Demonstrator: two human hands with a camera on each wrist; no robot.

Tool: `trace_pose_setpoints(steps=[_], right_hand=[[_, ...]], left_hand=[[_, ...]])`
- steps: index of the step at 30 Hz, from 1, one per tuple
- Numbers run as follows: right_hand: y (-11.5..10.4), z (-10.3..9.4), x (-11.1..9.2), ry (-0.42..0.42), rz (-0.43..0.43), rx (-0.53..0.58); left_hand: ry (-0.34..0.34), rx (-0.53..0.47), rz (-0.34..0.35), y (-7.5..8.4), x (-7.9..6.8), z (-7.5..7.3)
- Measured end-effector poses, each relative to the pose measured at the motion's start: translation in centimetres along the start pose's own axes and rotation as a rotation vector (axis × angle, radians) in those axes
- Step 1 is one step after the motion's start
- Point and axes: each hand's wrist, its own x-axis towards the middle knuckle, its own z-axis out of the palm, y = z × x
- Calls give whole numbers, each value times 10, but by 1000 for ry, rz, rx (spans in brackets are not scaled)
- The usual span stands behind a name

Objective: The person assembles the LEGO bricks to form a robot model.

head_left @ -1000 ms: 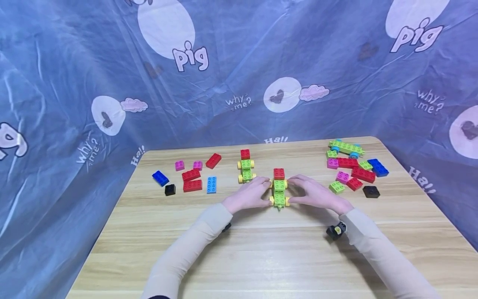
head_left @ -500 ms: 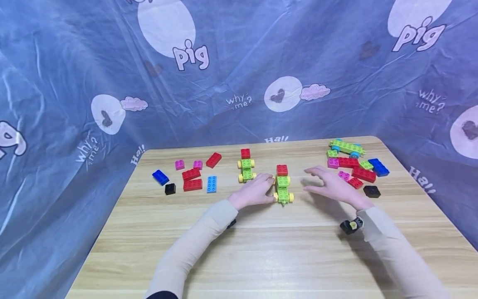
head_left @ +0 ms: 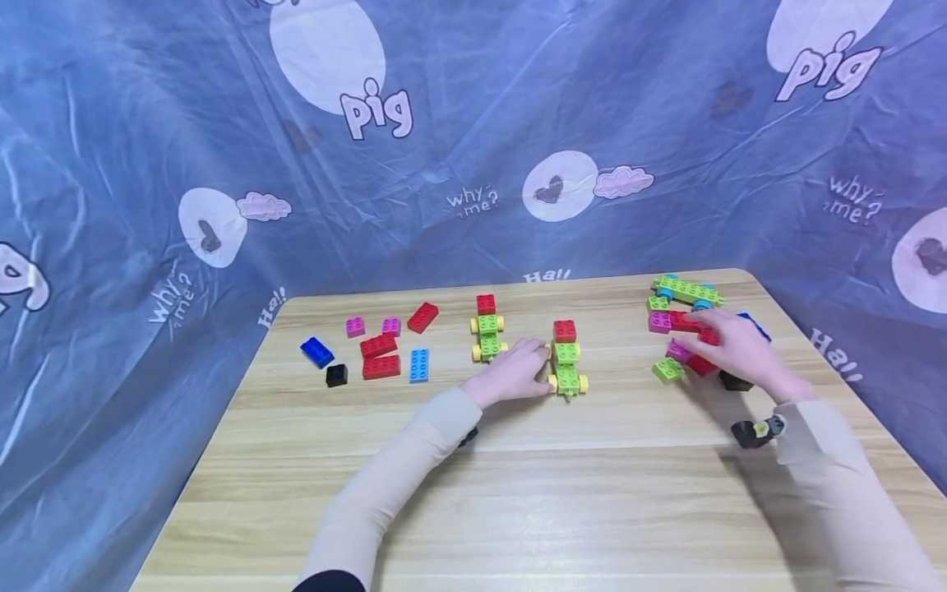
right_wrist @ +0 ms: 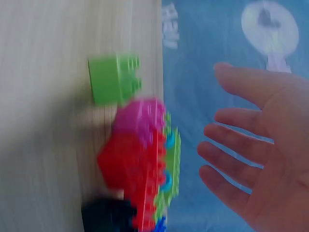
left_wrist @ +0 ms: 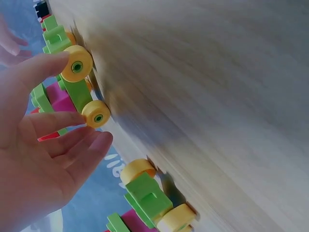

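Observation:
My left hand (head_left: 514,372) is at the left side of a toy brick car (head_left: 566,370) with a lime green base, yellow wheels and a red brick at its far end. In the left wrist view, the thumb touches one yellow wheel (left_wrist: 77,65) and the index finger another yellow wheel (left_wrist: 96,114), both fairly straight. My right hand (head_left: 732,341) hovers over the loose bricks at the right, fingers spread and holding nothing. Below it lie a magenta brick (head_left: 677,350), a red brick (head_left: 700,365) and a black brick (head_left: 736,381), partly covered. A lime brick (right_wrist: 104,81) stands nearby.
A second similar car (head_left: 488,337) stands left of the first. Farther left lie a light blue brick (head_left: 419,366), a dark blue brick (head_left: 317,352), a small black brick (head_left: 336,375) and several red and magenta ones. A long lime wheeled base (head_left: 688,291) is at the back right.
My right hand has let go of the car and moved right, over the loose bricks. The car has shifted slightly right and away, my left hand staying against it.

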Motion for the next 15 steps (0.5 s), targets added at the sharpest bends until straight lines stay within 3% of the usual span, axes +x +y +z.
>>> trace_pose_setpoints(steps=[7,15], right_hand=[[36,-11,-12,0,77,-34],[52,-12,-23,-68,84,-101]], left_hand=[[-3,-15,-26,2,7,1],[4,-19,-31,5,12,-1]])
